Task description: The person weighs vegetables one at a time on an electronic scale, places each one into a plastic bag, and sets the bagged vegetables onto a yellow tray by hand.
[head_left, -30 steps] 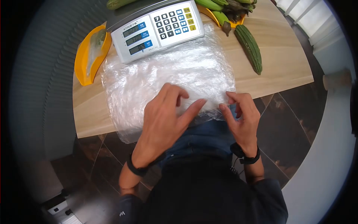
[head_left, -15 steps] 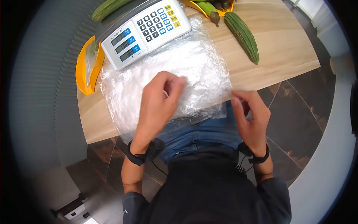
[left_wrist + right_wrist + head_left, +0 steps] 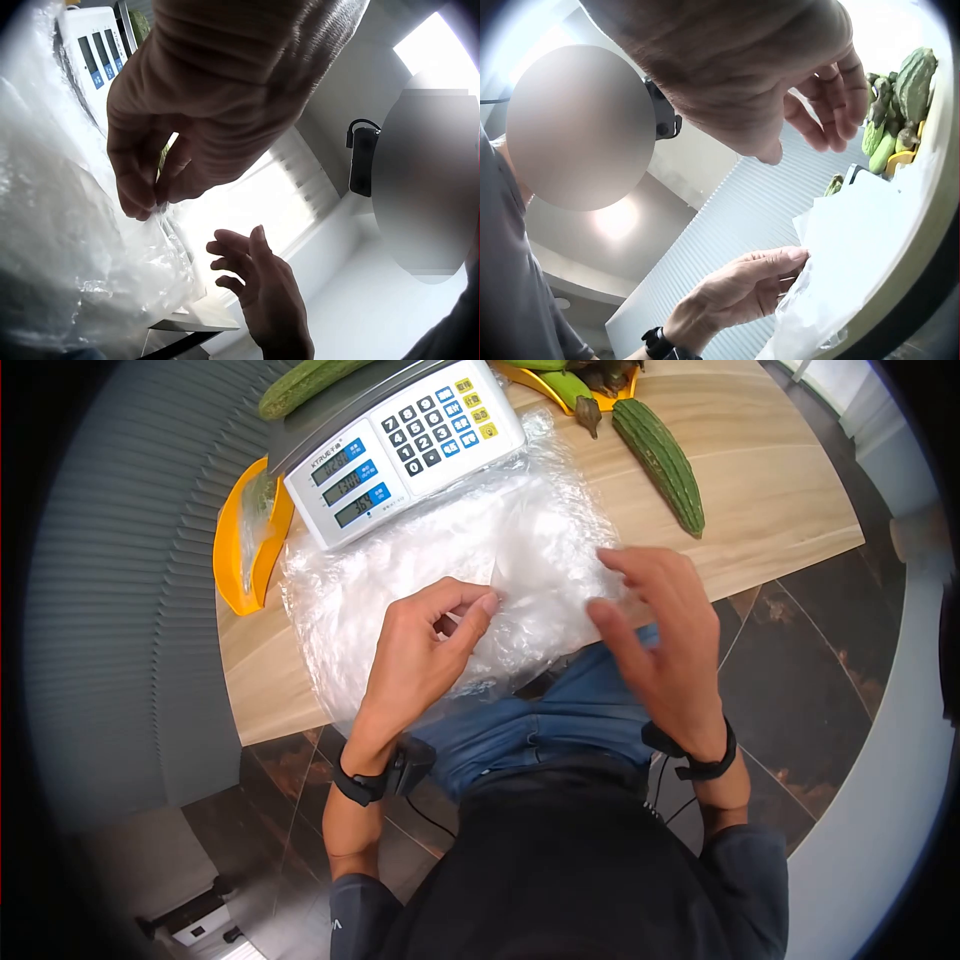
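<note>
A stack of thin clear plastic bags (image 3: 370, 585) lies over the front of the table and hangs past its edge. My left hand (image 3: 415, 645) pinches a bit of the film between thumb and index finger; in the left wrist view a crumpled plastic edge (image 3: 161, 225) hangs from those fingertips. To the right, over the bags' right edge, my right hand (image 3: 675, 640) has its thumb and fingers apart and holds nothing. In the right wrist view its fingers (image 3: 840, 112) are loosely bent. Just beyond the bags stands a white price scale (image 3: 405, 455) with lit digits.
A long green gourd (image 3: 310, 385) lies on the scale. Left of it sits a yellow tray (image 3: 228, 555) with a wrapped green vegetable. At the back right, another yellow tray (image 3: 630, 390) holds several vegetables, and a ridged gourd (image 3: 660, 470) lies on the wooden table (image 3: 770, 500).
Both hands had thumb and fingers apart, then closed over the film. Now the right hand has opened and moved slightly up, while the left hand pinches a raised fold of film.
</note>
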{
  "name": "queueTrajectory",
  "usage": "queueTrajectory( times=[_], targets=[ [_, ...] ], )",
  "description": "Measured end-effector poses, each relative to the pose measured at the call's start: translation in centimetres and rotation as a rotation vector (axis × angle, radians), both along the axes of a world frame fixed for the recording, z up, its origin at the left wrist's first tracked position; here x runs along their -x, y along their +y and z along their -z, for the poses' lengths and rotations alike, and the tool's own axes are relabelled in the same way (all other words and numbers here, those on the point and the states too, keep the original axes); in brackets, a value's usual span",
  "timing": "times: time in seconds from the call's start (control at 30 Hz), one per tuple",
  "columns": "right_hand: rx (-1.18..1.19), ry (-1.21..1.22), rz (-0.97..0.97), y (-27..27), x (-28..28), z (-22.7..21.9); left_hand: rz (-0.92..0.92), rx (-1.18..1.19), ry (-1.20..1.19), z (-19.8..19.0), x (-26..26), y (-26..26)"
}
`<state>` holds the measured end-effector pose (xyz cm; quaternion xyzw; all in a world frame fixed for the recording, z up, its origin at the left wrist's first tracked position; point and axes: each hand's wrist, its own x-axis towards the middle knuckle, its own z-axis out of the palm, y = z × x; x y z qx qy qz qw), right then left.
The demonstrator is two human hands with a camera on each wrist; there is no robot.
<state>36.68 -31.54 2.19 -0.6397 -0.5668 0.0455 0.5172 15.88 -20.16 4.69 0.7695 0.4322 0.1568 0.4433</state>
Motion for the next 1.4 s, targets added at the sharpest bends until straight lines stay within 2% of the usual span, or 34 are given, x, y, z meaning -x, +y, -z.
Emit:
queueTrajectory(
  times=[0.07,0.17,0.27,0.37,0.47,0.5,0.57,0.67,0.73,0.77,0.87,0.9,1.0,1.07,1.13,1.2,1.27,1.33,1.4],
  targets=[
    [0.053,0.01,-0.063,1.7,0.4,-0.2,0.017,-0.023,-0.055,0.0,0.1,-0.1],
    [0.305,0.281,-0.211,4.0,0.7,0.1,0.096,-0.012,-0.014,-0.3,0.7,-0.2],
    [0.239,0.372,-0.246,5.3,1.6,0.7,-0.03,0.131,-0.063,-1.1,1.9,-0.3],
    [0.223,0.366,-0.266,4.7,4.1,-0.5,-0.288,0.394,-0.401,-2.6,0.9,-0.2],
    [0.094,0.356,-0.316,4.9,6.6,-0.4,-0.185,0.532,-0.314,-2.2,1.2,1.8],
    [0.11,0.363,-0.287,4.7,6.7,-0.5,-0.166,0.526,-0.324,-1.5,2.1,2.6],
    [0.132,0.378,-0.222,4.2,6.0,-0.6,-0.28,0.432,-0.377,-1.9,3.1,2.7],
    [0.297,0.8,-0.129,2.8,3.4,-0.2,-0.437,0.329,-0.441,-2.4,5.3,2.6],
    [0.359,0.85,-0.103,1.6,1.8,0.3,-0.522,0.254,-0.492,-2.5,6.5,2.4],
    [0.392,0.807,-0.052,1.3,1.5,1.0,-0.519,0.251,-0.527,-2.6,7.1,2.3],
    [0.399,0.311,-0.008,1.3,0.1,1.3,-0.498,0.204,-0.521,-2.8,7.8,1.7],
    [0.498,0.194,0.038,1.2,-0.5,0.1,-0.499,0.194,-0.526,-2.8,7.8,1.6],
    [0.028,-0.196,-0.002,4.8,-0.6,-5.3,-0.424,0.133,-0.451,-3.4,7.9,1.4],
    [-0.14,-0.436,-0.082,9.3,-0.6,-8.8,-0.402,0.108,-0.439,-3.7,7.4,1.3],
    [-0.307,-0.751,-0.113,16.2,-0.3,-11.4,-0.384,0.105,-0.454,-3.6,7.1,1.1],
    [-0.348,-0.952,-0.084,24.0,-0.1,-12.2,-0.377,0.156,-0.415,-4.4,7.2,0.3],
    [-0.244,-1.043,-0.075,31.3,-0.5,-10.5,-0.36,0.082,-0.437,-4.2,7.8,-0.5],
    [0.07,-1.054,-0.164,34.4,0.1,-10.0,-0.384,0.032,-0.397,-4.6,8.7,-0.9],
    [0.134,-0.958,-0.315,37.5,-0.6,-9.1,-0.398,-0.027,-0.386,-4.3,9.3,-0.9]
  ],
)
